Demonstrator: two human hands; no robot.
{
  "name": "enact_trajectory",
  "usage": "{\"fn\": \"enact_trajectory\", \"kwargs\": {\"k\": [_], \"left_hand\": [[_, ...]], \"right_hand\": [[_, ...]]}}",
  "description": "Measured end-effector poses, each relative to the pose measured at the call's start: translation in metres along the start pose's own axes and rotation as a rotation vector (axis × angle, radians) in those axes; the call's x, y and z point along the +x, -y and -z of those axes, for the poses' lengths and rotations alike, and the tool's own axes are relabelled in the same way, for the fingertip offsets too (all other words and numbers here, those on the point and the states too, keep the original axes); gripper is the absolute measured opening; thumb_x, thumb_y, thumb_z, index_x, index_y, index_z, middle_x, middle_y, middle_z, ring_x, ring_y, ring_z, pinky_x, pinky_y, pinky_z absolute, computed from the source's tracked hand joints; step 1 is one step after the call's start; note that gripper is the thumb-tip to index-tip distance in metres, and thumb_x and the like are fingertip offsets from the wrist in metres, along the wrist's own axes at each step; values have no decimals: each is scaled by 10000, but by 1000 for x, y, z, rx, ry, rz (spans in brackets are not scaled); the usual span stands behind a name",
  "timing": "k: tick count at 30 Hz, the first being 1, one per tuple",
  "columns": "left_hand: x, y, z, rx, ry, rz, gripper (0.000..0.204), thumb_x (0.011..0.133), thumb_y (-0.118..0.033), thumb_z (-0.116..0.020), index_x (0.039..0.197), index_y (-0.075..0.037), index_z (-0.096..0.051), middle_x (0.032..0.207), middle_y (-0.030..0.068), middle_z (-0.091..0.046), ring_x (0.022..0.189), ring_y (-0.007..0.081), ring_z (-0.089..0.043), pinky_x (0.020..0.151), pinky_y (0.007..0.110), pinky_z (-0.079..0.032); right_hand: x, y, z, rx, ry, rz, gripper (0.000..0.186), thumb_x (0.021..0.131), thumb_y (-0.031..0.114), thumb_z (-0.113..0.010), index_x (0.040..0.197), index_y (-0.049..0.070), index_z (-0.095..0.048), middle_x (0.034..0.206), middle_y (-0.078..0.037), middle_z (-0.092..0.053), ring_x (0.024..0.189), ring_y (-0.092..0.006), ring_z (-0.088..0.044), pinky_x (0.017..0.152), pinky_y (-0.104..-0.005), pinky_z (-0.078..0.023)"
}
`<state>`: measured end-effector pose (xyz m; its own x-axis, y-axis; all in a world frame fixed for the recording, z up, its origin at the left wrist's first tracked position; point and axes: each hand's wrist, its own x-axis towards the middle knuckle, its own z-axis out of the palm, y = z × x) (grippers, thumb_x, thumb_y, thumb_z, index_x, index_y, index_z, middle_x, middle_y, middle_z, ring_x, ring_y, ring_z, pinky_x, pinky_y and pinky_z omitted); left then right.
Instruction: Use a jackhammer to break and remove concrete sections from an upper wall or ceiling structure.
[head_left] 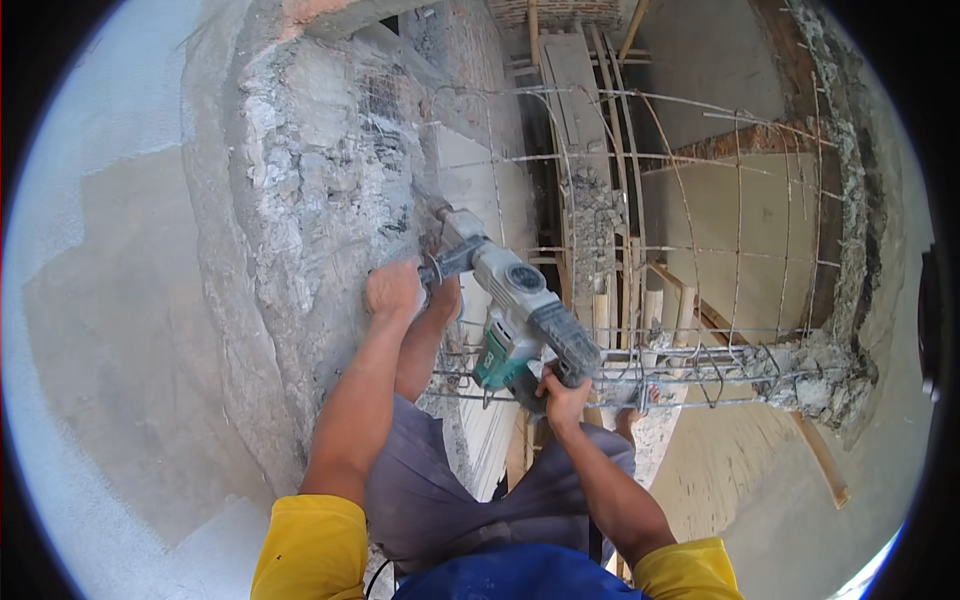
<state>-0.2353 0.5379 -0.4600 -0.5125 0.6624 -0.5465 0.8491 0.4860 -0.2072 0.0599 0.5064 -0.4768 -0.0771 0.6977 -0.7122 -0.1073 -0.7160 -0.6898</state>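
Note:
A grey and green demolition hammer [511, 283] lies slantwise across the middle of the view, its chisel end toward the far left. My left hand [396, 290] is closed round the side handle near the front of the tool. At the back end, my right hand [566, 397] grips the rear handle below the dark housing. The tip of the tool meets broken, dusty concrete [310, 190], though dust and the tool's nose partly hide the contact point. My left foot and lower leg show just behind my left hand.
Bare reinforcing bars [738, 230] form a grid over an opening on the right. Wooden planks and poles [585, 120] run below it. A rough concrete edge [830, 385] borders the opening at the right. Smooth grey plaster [120, 300] covers the left side.

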Motion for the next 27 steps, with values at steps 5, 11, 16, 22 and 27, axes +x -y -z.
{"fn": "enact_trajectory", "kwargs": {"k": [5,11,16,22,27], "left_hand": [[9,-7,12,-16,-32,-11,201,803,-90,-527,896,-165,-689,835,121,-689,804,306,-677,704,416,-537],[9,-1,3,-16,-7,28,187,791,-78,-535,877,-160,-678,836,112,-687,818,299,-672,701,414,-532],[-1,-8,8,25,40,-41,186,784,-77,-546,883,-159,-679,855,118,-688,836,289,-675,719,409,-534],[10,2,10,-4,77,-21,305,789,-81,-531,1027,-183,-691,870,129,-688,839,301,-670,725,412,-534],[26,11,0,-13,5,-30,309,791,-77,-519,1023,-180,-693,861,135,-686,829,307,-669,719,412,-532]], "right_hand": [[11,-2,6,-20,-1,2,95,750,-21,-600,833,-31,-554,659,-74,-557,456,-157,-527,433,-282,-409],[14,-5,6,32,50,31,168,742,-45,-612,901,-30,-561,693,-84,-570,467,-161,-535,442,-285,-421],[17,-6,2,61,23,8,118,723,-62,-599,835,-30,-581,664,-58,-572,460,-123,-514,434,-256,-400],[5,-5,0,55,-3,-11,115,741,-58,-603,842,-15,-568,659,-62,-571,477,-137,-524,438,-262,-404],[9,-16,-10,42,-4,-21,174,741,-65,-614,886,-5,-538,691,-63,-569,486,-137,-521,448,-265,-409]]}}
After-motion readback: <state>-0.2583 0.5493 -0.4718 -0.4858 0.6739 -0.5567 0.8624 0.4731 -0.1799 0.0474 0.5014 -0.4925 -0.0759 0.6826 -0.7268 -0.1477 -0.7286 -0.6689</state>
